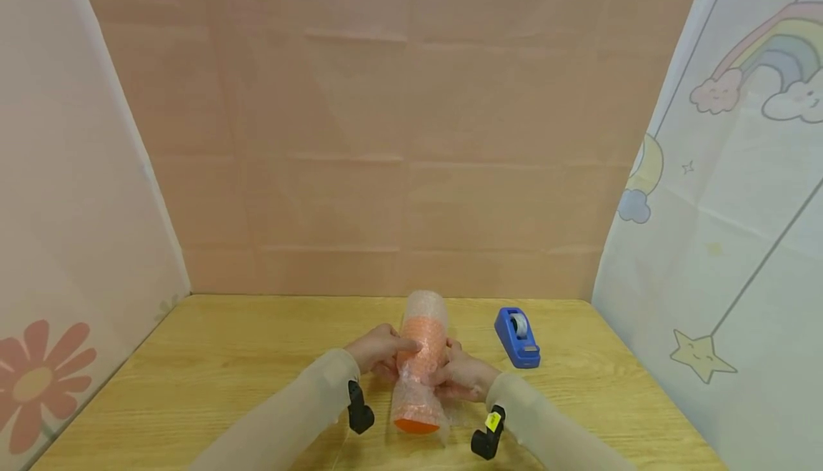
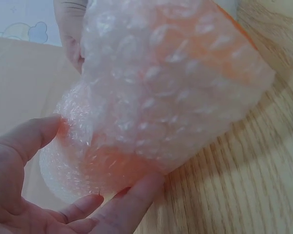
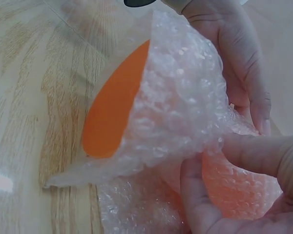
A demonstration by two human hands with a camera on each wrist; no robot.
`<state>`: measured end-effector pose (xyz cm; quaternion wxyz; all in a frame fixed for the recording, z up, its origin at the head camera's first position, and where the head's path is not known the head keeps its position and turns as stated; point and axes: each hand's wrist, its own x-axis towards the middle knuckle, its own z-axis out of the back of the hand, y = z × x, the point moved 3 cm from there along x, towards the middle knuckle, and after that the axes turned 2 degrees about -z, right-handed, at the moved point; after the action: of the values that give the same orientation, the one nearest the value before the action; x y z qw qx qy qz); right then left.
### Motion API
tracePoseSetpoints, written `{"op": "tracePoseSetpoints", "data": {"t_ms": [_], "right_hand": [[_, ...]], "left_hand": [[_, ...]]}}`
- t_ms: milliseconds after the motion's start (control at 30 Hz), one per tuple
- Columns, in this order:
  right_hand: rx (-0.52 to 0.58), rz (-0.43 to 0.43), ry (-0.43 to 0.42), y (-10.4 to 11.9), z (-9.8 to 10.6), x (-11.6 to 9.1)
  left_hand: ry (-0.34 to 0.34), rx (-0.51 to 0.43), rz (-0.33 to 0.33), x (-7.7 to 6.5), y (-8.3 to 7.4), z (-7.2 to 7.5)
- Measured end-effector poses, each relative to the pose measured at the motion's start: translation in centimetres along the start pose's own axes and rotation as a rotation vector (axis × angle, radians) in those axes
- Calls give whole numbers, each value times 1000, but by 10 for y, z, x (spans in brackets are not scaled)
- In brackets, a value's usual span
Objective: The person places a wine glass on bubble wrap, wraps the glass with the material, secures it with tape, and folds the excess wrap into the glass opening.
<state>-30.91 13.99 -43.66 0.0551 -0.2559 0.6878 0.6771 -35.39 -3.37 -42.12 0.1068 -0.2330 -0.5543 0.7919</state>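
Observation:
An orange object [image 1: 419,367], narrower in the middle and wider toward the near end, lies on the table inside clear bubble wrap [image 2: 151,87]. Its flat orange end [image 3: 112,107] shows through the open near end of the wrap. My left hand [image 1: 379,348] grips the wrapped body from the left, thumb on top and fingers low along its side. On the other side, my right hand [image 1: 466,374] pinches the bubble wrap between thumb and fingers near the narrow part. A loose flap of wrap hangs at the near right corner.
A blue tape dispenser [image 1: 517,339] with a roll of clear tape stands right of the wrapped object. The wooden table [image 1: 257,357] meets a brown back panel [image 1: 398,171], with patterned cloth walls at left and right. A black wrist camera sits on each sleeve.

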Motion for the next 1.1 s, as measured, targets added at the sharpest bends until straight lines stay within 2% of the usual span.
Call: {"op": "tracePoseSetpoints", "data": {"t_ms": [233,467,667,900,1100], "right_hand": [[-32,6,1,1,0,-1],[-21,19,5,1,0,-1],[-13,19,2,0,0,0],[-67,11,-35,1,1,-1],[-96,-6,-33,0,2,0]], "left_hand": [[-5,24,-1,1,0,0],[39,41,-46,3,-2,0],[9,59,-31,5,-2,0],[-29,54,-11,1,-6,-1],[-53,64,-6,-1,-7,-3]]}}
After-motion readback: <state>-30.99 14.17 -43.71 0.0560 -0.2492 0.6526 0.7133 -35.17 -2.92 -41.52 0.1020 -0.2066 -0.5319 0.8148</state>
